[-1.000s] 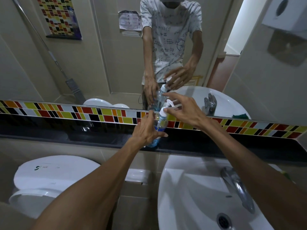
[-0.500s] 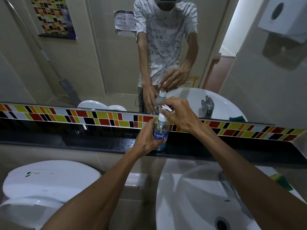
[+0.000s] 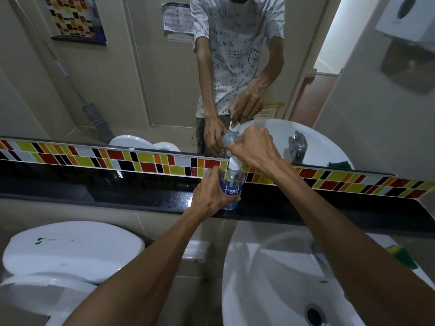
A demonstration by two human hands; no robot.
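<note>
Grips with the left hand (image 3: 209, 192) the lower body of a clear pump bottle (image 3: 234, 178), curling round the blue label. Pinches with the right hand (image 3: 255, 147) the white pump head (image 3: 234, 164) from above, closing down over the top. Confirmed in the mirror (image 3: 141, 90): same hold seen from the far side, with fingertips on the white cap. Both hands occupied; neither one open.

Found close to upright on the black ledge (image 3: 141, 196), base down near the front edge. Sits just behind the back rim of the white basin (image 3: 270, 278) and in front of the coloured tile strip (image 3: 146, 161). Cannot confirm full contact of base with ledge: partly hidden by the left hand. Shows clear liquid and a dip tube down the middle. Label partly legible only.

Also noted:
- White toilet (image 3: 70, 250) below the ledge, left of the basin, lid down.
- Green sponge (image 3: 402, 255) at the right edge of the basin, partly behind the right forearm.
- Drain (image 3: 314, 314) at the bottom of the bowl.
- White wall dispenser (image 3: 409, 20) high on the right wall, well apart from the hands.
- Mop (image 3: 94, 114) seen in reflection only, leaning against the far wall.
</note>
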